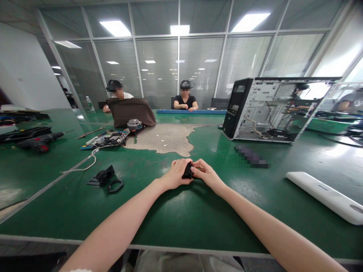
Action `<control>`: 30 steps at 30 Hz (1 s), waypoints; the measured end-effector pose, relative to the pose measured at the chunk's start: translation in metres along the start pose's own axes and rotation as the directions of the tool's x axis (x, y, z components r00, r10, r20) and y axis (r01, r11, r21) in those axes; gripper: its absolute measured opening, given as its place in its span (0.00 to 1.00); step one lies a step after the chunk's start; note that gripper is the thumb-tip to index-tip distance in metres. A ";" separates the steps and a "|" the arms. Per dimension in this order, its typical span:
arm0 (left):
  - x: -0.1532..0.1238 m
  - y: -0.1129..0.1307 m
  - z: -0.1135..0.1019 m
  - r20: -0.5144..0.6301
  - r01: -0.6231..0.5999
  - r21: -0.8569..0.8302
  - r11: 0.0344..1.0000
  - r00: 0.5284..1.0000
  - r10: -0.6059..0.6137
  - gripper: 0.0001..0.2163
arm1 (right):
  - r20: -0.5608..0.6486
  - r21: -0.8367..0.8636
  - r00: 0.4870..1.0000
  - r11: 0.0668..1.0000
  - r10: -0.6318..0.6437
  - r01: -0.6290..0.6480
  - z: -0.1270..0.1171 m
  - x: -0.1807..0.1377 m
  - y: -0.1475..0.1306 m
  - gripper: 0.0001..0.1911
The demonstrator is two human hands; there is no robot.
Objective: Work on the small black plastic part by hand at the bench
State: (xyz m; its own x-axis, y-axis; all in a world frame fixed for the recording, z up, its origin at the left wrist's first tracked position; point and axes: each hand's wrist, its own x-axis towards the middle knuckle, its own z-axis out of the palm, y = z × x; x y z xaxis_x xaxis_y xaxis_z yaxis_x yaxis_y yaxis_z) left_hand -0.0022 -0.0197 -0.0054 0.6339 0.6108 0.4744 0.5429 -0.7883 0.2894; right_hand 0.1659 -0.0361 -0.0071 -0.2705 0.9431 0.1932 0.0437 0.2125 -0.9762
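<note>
Both my hands meet over the middle of the green table (181,215). My left hand (176,174) and my right hand (204,172) are closed together on a small black part (187,171), held just above the table top. Only a sliver of the part shows between my fingers, so its shape is unclear. To the left lie a black bracket with a round hole (103,176) and a black ring (115,186).
An open computer case (272,109) stands at the right, a white panel (326,196) lies near the right edge, and a dark blurred object (252,156) is between them. A circuit board (109,139), white cable and tools lie left. Two people sit across the table.
</note>
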 end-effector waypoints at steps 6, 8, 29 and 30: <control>0.000 -0.001 0.002 -0.004 0.003 0.003 1.000 1.000 -0.003 0.27 | 0.012 0.021 0.999 0.999 0.040 -0.040 -0.003 0.004 0.004 0.16; 0.000 -0.001 0.002 -0.002 0.006 0.003 1.000 1.000 -0.006 0.27 | 0.041 0.027 0.998 0.999 0.041 -0.043 -0.004 0.003 0.002 0.16; 0.002 0.000 0.001 0.013 0.033 0.002 0.999 0.999 -0.033 0.27 | 0.061 -0.002 0.998 1.000 0.018 -0.017 -0.007 0.004 -0.004 0.15; 0.002 0.000 0.001 0.014 0.035 0.001 0.999 0.999 -0.035 0.27 | 0.071 -0.001 0.997 1.000 0.004 -0.004 -0.008 0.002 -0.006 0.16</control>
State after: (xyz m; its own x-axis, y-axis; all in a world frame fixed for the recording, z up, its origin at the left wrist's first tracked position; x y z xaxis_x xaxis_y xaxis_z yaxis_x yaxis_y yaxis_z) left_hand -0.0002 -0.0188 -0.0051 0.6222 0.6389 0.4524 0.5652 -0.7665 0.3050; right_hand 0.1727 -0.0332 -0.0005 -0.3382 0.9233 0.1821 0.0460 0.2095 -0.9767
